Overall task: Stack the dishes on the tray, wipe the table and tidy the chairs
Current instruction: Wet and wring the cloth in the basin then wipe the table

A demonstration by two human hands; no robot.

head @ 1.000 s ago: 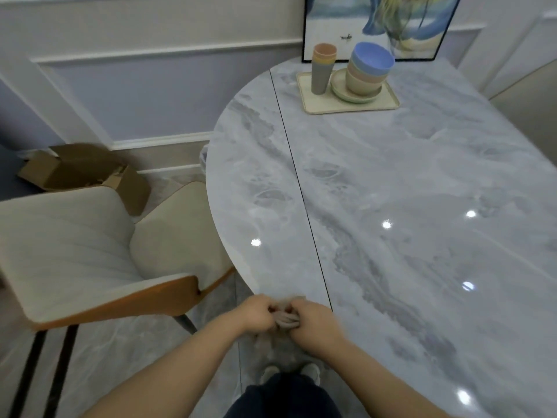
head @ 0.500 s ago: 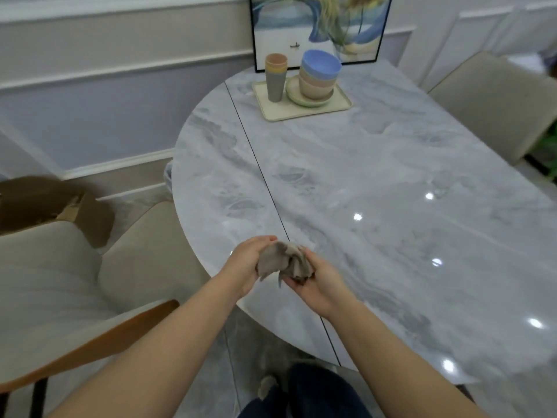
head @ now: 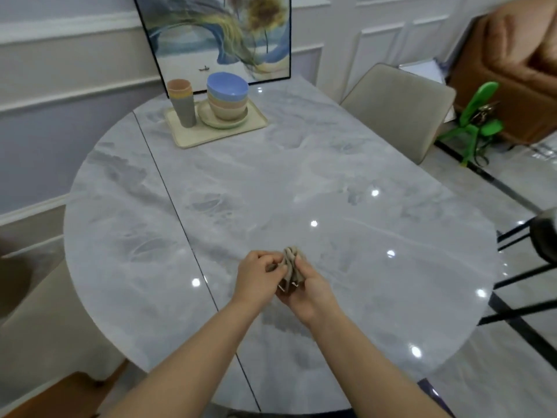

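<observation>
A crumpled beige cloth (head: 290, 267) is bunched between both my hands above the near middle of the grey marble table (head: 331, 182). My left hand (head: 256, 274) pinches its left side and my right hand (head: 310, 289) cups it from below and the right. At the far end, a cream tray (head: 259, 123) carries stacked cups (head: 180, 102) and stacked bowls with a blue one on top (head: 227, 96), sitting on a plate.
A beige chair (head: 398, 107) stands at the table's far right side, and another beige chair (head: 39, 321) with an orange edge at the near left. A framed painting (head: 217, 34) leans on the wall behind the tray. A black stool (head: 542, 245) and a green object (head: 476, 116) are on the right.
My hands rose from below the table's near edge to above its top, still working the cloth. The view swung right, bringing in the far chair and the room's right side.
</observation>
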